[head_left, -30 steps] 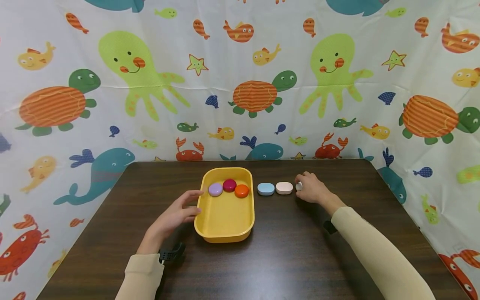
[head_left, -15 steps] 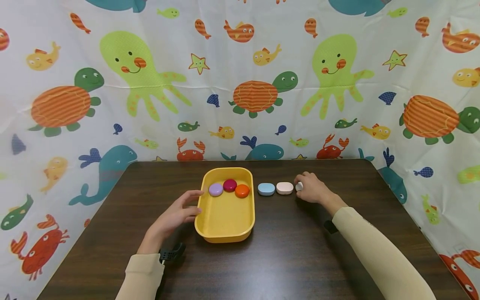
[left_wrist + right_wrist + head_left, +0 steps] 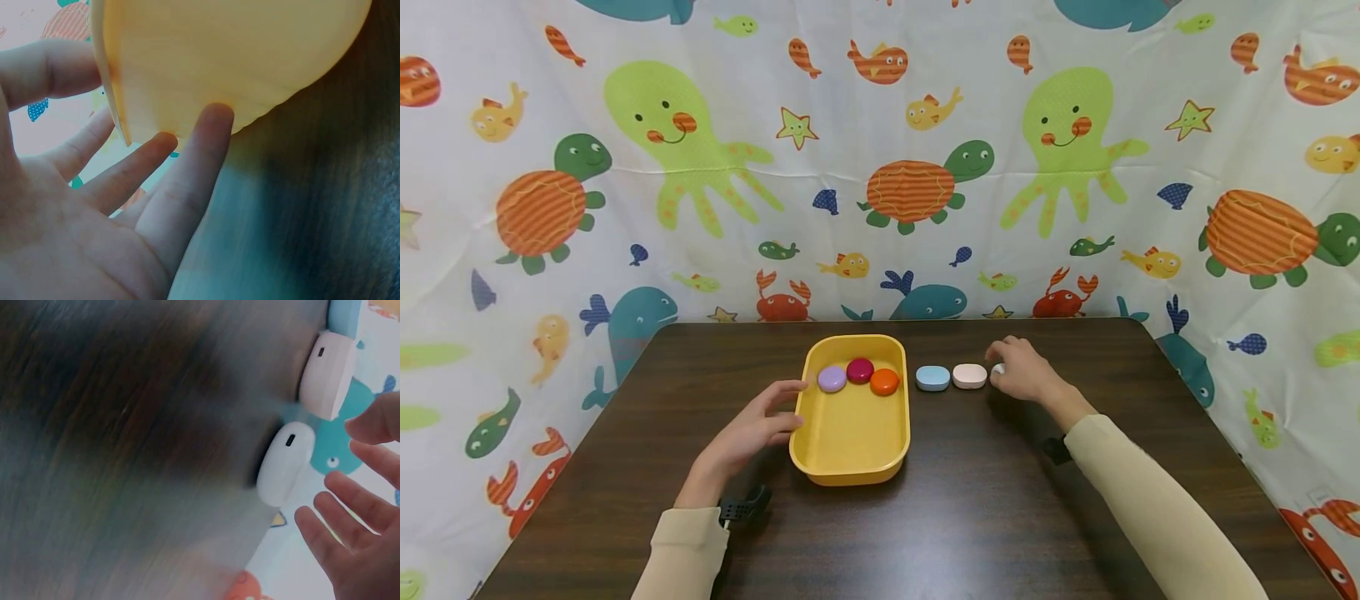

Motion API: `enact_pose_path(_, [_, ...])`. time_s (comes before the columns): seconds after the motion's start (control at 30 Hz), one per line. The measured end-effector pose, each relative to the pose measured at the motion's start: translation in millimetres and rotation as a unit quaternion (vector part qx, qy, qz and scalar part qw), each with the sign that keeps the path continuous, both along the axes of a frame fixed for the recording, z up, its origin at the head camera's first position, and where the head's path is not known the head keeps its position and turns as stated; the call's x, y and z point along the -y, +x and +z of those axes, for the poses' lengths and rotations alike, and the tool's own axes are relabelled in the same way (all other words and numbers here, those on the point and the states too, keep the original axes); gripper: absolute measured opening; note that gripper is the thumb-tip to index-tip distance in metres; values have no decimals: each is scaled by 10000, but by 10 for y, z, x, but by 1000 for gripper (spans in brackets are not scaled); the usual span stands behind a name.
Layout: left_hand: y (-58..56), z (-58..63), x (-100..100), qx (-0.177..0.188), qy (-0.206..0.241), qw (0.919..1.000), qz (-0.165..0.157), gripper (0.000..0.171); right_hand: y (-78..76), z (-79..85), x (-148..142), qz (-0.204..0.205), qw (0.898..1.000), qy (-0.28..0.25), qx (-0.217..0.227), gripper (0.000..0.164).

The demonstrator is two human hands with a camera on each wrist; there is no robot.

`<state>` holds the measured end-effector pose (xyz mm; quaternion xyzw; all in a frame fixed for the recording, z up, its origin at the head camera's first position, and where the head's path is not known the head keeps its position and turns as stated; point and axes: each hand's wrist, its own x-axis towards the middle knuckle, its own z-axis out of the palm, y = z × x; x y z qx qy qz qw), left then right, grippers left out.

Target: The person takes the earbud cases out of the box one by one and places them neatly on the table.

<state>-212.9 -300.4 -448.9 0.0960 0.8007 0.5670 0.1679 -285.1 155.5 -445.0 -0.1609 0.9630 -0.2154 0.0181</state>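
Observation:
My left hand [image 3: 748,429] rests its fingers against the left side of a yellow plastic tray [image 3: 847,433]. In the left wrist view, straight fingertips touch the tray wall [image 3: 219,50] without curling round it. My right hand [image 3: 1024,372] is just above and beside a white rounded case [image 3: 286,465] with a small slot, like an earbud charging case. The right wrist view shows a gap between the loosely bent fingers and this case, which sits on the table. To its left a pale pink case [image 3: 969,376] and a light blue case [image 3: 932,378] complete a row.
Inside the tray's far end lie a lilac [image 3: 832,379], a magenta [image 3: 860,371] and an orange [image 3: 884,382] rounded piece. The dark wooden table [image 3: 970,517] ends at a white curtain [image 3: 850,183] printed with sea animals.
My right hand's fingers have come off the white case and lifted slightly. The case stays at the right end of the row. My left hand and the tray have not moved.

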Motion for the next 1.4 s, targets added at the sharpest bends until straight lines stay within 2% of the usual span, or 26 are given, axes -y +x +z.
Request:
enact_pose_path(0.4, [203,1,-84,-20,-2,9999,150,60,149,115,89,133,9993,-293,-203,32])
enact_pose_path(0.9, [279,-30,-118,-83,-4,9998,205,60,246,172,274,214,9973,-679,-185,33])
enact_pose_path(1.17, [296,-22,-115,-79,-7,9997,234,62,259,205,386,300,9958,-723,-484,33])
enact_pose_path(1.4, [304,-16,-130,-99,-10,9997,245,63,338,289,499,307,9949,-750,-593,32])
